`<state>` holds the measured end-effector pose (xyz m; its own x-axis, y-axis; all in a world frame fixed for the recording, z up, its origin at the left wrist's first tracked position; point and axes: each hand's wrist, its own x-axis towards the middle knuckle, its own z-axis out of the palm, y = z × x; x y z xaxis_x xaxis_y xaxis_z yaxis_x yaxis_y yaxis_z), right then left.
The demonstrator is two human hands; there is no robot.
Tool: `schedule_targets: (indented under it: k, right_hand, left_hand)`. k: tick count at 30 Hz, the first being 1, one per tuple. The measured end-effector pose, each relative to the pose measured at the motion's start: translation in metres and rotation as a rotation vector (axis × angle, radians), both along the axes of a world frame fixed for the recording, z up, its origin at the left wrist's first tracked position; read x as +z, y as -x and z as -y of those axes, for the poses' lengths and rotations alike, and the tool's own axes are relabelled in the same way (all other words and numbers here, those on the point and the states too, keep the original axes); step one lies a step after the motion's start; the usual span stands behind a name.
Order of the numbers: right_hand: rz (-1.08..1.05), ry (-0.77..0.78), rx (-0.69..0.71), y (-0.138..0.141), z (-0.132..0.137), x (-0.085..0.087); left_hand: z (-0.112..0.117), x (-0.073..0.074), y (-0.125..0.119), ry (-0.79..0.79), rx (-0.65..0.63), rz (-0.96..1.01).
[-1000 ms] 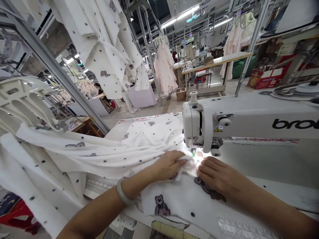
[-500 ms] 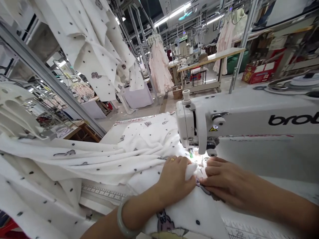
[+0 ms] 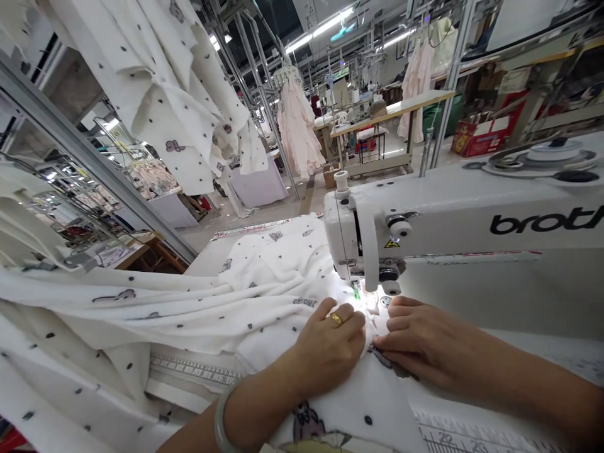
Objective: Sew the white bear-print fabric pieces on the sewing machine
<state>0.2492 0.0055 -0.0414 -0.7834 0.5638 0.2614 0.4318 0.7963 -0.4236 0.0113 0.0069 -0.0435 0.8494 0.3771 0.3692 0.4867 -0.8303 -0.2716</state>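
Observation:
White quilted fabric (image 3: 302, 270) with dark dots and teddy-bear prints lies in folds across the sewing table and runs under the needle and presser foot (image 3: 356, 290) of a white Brother sewing machine (image 3: 453, 229). My left hand (image 3: 328, 346), wearing a gold ring and a pale bangle, is curled over a gathered fold just in front of the foot. My right hand (image 3: 418, 333) lies to its right, fingers together, holding the fabric edge by a bear print. The work under the foot is partly hidden by my fingers and the glare of the lamp.
A ruler scale (image 3: 193, 371) is marked along the table's near edge. Dotted fabric hangs overhead at left (image 3: 160, 94), beside a metal rail (image 3: 89, 157). Beyond stand a pink garment on a hanger (image 3: 297, 126), another sewing table (image 3: 391, 116) and a red box (image 3: 476, 138).
My view has swung, shifting the machine left in the frame. My left hand has turned and curled over the fold, showing its ring, and both hands now sit lower in the picture.

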Motion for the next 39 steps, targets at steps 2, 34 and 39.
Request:
schedule_targets:
  k: [2,34,39]
  right_hand:
    - [0.002,0.002,0.000,0.000,0.000,0.001]
    - [-0.048,-0.351,-0.170,-0.002,-0.014,-0.024]
    - [-0.009,-0.163,-0.046,0.003,-0.005,-0.009]
  left_hand:
    - [0.000,0.003,0.002,0.108,-0.043,-0.008]
    - [-0.054,0.000,0.015,0.361,-0.101,-0.071]
    - [-0.031,0.002,0.005,0.376,0.080,-0.010]
